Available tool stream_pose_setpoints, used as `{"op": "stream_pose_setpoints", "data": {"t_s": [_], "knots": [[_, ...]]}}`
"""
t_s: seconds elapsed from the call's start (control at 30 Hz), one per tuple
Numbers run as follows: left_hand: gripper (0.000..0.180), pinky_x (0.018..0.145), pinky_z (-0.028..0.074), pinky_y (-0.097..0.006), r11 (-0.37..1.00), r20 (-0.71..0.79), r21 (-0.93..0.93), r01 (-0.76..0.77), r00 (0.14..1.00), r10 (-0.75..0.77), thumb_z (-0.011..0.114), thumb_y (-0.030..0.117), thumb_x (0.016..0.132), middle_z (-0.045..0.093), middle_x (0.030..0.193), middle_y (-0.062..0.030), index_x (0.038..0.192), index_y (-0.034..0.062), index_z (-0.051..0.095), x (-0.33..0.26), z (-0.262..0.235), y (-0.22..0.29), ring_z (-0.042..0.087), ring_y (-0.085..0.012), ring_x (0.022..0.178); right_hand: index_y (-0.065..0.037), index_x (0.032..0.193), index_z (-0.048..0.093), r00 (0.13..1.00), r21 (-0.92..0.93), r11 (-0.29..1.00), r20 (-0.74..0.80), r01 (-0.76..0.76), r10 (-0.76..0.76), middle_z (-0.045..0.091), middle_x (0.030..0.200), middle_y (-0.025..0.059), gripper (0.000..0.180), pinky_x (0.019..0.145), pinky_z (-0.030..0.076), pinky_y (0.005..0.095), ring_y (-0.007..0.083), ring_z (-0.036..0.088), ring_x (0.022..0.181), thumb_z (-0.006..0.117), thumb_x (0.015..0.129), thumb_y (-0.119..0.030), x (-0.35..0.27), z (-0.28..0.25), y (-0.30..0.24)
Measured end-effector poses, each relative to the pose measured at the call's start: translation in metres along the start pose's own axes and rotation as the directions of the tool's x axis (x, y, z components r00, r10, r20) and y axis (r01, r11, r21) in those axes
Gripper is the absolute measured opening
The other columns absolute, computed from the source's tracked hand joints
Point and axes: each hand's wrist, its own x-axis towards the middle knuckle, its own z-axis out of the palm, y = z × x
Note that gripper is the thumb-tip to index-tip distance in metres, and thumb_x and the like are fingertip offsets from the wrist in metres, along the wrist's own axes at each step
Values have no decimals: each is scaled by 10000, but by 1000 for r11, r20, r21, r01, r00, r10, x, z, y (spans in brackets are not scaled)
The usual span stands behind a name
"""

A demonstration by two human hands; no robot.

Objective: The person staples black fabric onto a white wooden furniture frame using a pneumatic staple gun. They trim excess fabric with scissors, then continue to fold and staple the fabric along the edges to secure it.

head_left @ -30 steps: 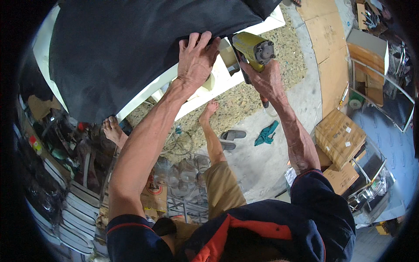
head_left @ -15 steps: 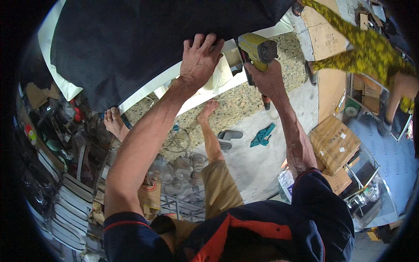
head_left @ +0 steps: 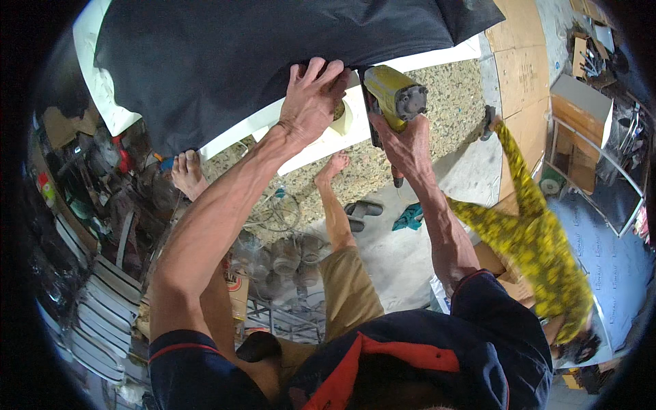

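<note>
In the head view, the left hand lies flat with fingers spread on the edge of a large sheet of black fabric, which is stretched over a white padded panel up in front of the person. The right hand has its grip wrapped tight around a yellow hand-held stapling tool, nose against the same edge. The fabric looks soft, limp and light, best pinned flat near its border; the tool seems rigid and fairly heavy, best held by its handle.

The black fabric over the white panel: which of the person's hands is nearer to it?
Left. The left hand presses flat on the black fabric at its lower edge. The right hand sits just below that edge, gripping a yellow power tool.
</note>
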Motion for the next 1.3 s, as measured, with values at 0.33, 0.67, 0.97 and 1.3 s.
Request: {"op": "stream_pose_setpoints", "data": {"t_s": [0.33, 0.67, 0.97, 1.3], "knots": [[420, 853, 397, -440, 1000, -8, 14, 19, 1000, -19, 693, 229, 917, 530, 1250, -7, 1300, 60, 654, -8, -1, -6, 470, -224, 1114, 74, 1028, 700, 996, -9, 999, -76, 41, -41, 710, 789, 78, 306, 610, 524, 326, 129, 639, 693, 773, 900, -195, 6, 16, 2], [504, 847, 410, -433, 997, 28, -53, 62, 998, -61, 732, 105, 871, 529, 1258, -47, 1358, 48, 616, -71, -27, -36, 500, -243, 1092, 84, 1079, 691, 1000, 142, 990, 2, 14, -15, 712, 831, 72, 310, 613, 512, 315, 110, 627, 711, 769, 908, -161, -40, 54, -17], [534, 844, 398, -446, 999, 6, 1, 52, 999, -52, 722, 119, 820, 507, 1249, -49, 1343, 65, 625, -73, -27, -37, 470, -247, 1100, 100, 1037, 699, 999, -1, 1000, 50, -4, 4, 727, 845, 103, 315, 618, 525, 324, 132, 642, 712, 781, 900, -171, -31, 73, -25], [477, 867, 394, -450, 994, 9, 21, 106, 994, -107, 697, 121, 836, 490, 1263, -47, 1305, 54, 639, -73, -30, -31, 451, -251, 1112, 144, 833, 703, 982, -25, 984, -63, 174, -175, 713, 684, 221, 341, 580, 554, 410, 250, 761, 707, 773, 881, -186, -23, 81, -28]]}}
